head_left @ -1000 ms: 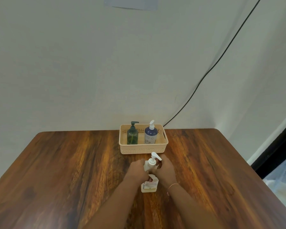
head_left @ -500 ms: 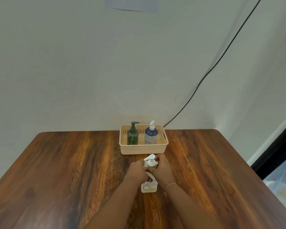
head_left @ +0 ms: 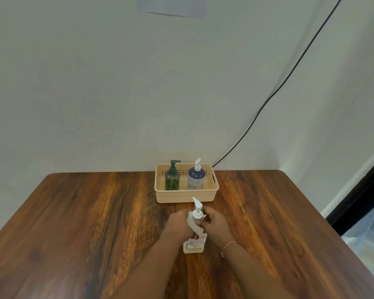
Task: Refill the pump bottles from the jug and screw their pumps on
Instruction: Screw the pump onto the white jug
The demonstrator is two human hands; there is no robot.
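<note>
Two hands on one white plastic pump bottle (head_left: 193, 238), standing just in front of beige perforated basket (head_left: 186, 196): left hand (head_left: 178, 225) wrapped around body to steady it, right hand (head_left: 214, 223) pinching pump collar (head_left: 197, 215), probably to twist.

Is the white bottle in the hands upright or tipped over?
Upright. The white bottle stands on the table, pump nozzle pointing up, left hand and right hand around it.

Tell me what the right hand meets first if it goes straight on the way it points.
The right hand points left at the white pump bottle; its fingers already touch the neck. Straight beyond lies the left hand, though depth is hard to judge.
</note>
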